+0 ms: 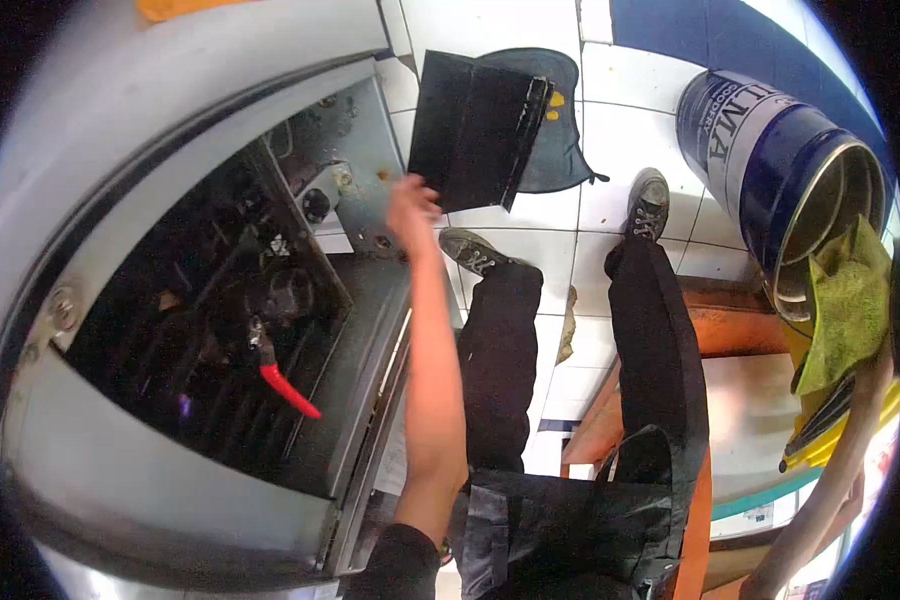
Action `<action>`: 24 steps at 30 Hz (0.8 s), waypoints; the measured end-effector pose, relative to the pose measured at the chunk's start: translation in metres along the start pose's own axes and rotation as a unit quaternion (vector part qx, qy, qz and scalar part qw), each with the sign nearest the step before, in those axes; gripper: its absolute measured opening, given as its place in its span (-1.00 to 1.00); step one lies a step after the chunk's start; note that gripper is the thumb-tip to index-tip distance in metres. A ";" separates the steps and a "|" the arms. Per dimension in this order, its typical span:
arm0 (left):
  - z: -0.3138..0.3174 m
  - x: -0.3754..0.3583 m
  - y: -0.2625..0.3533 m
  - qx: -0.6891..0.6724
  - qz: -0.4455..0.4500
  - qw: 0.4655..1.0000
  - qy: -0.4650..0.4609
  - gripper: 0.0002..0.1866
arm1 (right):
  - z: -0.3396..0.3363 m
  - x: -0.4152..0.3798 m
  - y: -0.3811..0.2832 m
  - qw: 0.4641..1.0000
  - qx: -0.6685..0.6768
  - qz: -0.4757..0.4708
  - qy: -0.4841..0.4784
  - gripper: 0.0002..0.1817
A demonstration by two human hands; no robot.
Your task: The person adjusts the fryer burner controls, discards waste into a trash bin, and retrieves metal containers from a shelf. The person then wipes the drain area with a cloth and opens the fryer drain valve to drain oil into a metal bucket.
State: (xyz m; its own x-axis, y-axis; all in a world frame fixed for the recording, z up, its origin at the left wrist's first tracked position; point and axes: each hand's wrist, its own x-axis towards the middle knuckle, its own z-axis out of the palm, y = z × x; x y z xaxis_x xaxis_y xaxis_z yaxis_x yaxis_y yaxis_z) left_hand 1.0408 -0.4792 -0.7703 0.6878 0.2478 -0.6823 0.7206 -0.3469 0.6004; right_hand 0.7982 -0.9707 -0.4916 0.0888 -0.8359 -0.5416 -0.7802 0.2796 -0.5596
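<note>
My left hand [413, 210] is beside the near edge of a black flat panel [465, 130], by the frame of an open metal appliance [370, 150]. Its fingers look curled and slightly blurred; a small pale thing may be in them, but I cannot make it out. On the far right, my right arm [820, 500] ends at a yellow-green cloth [850, 290], which hangs at the mouth of a blue metal drum [760, 150]. The cloth hides those fingers, and the hand appears closed on it. A red-handled tool [288, 388], probably pliers, sits inside the appliance's dark opening.
The black panel lies over a dark cloth-like piece [560, 150] with yellow marks, on white floor tiles [630, 130]. My shoes [473, 251] stand just beyond it. Orange wooden framing [735, 330] is beside my leg. A yellow-and-black item [845, 430] is below the cloth.
</note>
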 end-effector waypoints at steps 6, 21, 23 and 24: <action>0.005 -0.090 -0.080 0.269 0.080 0.920 -0.274 -0.69 | -0.011 0.001 0.014 0.999 0.027 0.023 -0.011 -0.42; 0.039 -0.003 0.048 0.025 0.092 0.995 -0.025 -0.69 | 0.013 -0.004 -0.003 1.000 0.018 0.009 -0.005 -0.43; 0.042 0.010 0.059 0.031 0.100 0.994 -0.011 -0.67 | 0.015 -0.005 -0.002 0.999 -0.024 -0.037 -0.001 -0.47; 0.043 0.017 0.062 0.005 0.104 0.994 0.015 -0.66 | 0.015 -0.004 -0.001 0.999 -0.022 -0.032 -0.002 -0.47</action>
State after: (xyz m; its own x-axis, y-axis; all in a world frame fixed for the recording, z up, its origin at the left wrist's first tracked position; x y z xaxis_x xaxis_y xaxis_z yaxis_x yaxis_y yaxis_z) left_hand 1.0937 -0.5351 -0.7626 0.8244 0.1972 -0.5305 0.5616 -0.4019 0.7232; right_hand 0.8077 -0.9607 -0.4988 0.1420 -0.8497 -0.5078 -0.7995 0.2040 -0.5649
